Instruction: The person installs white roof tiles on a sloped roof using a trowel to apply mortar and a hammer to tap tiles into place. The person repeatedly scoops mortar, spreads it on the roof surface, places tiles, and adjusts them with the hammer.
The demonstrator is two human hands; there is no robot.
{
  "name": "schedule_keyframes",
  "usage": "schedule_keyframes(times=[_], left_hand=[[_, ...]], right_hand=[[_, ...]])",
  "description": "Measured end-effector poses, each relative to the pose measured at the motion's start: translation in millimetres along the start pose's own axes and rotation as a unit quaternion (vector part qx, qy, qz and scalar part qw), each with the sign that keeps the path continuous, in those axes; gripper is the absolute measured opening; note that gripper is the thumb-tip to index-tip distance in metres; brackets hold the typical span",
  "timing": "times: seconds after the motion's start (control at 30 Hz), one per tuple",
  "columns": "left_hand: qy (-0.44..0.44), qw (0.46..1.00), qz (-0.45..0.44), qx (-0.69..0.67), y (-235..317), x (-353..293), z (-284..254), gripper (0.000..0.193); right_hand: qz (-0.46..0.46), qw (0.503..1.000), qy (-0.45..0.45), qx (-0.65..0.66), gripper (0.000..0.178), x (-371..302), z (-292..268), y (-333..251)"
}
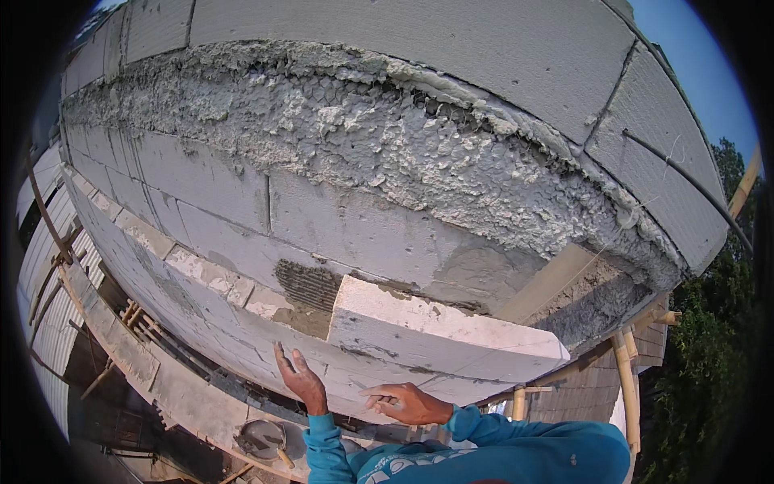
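Observation:
A pale lightweight block (pixel 443 331) sits on top of the low block wall in front of me, its long face toward me and its upper edge rough. My left hand (pixel 302 383) is raised just below the block's left end, with fingers spread and nothing in them. My right hand (pixel 409 402) hovers before the wall face under the block, its fingers loosely bent and pointing left, with nothing visible in them. Left of the block, ridged grey mortar (pixel 306 284) covers part of the wall behind. Thin string (pixel 584 266) slants down toward the block's right end.
Rough grey concrete (pixel 363 129) bulges along the wall above. A bucket (pixel 260 436) with a handled tool stands below left on the plank walkway (pixel 189 395). Bamboo poles (pixel 626 387) rise at right. A dark rod (pixel 685 165) juts from the upper blocks.

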State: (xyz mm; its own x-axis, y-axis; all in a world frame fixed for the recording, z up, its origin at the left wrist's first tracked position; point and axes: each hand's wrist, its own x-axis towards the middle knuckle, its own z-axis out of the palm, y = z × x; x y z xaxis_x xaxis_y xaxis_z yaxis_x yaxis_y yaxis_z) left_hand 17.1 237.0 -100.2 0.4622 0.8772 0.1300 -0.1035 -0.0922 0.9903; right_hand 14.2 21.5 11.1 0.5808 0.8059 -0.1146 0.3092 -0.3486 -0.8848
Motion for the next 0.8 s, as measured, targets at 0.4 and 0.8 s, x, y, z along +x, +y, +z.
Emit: schedule_keyframes(times=[0.4,0.8], left_hand=[[-0.108,0.975,0.128,-0.145,84.1,2.6,49.0,0.054],[-0.137,0.948,0.227,-0.178,159.9,18.9,71.2,0.056]], right_hand=[[-0.469,0.567,0.651,-0.184,0.055,-112.8,-171.5,-180.8],[-0.692,0.363,0.593,-0.195,0.086,-177.6,-237.9,-325.9]])
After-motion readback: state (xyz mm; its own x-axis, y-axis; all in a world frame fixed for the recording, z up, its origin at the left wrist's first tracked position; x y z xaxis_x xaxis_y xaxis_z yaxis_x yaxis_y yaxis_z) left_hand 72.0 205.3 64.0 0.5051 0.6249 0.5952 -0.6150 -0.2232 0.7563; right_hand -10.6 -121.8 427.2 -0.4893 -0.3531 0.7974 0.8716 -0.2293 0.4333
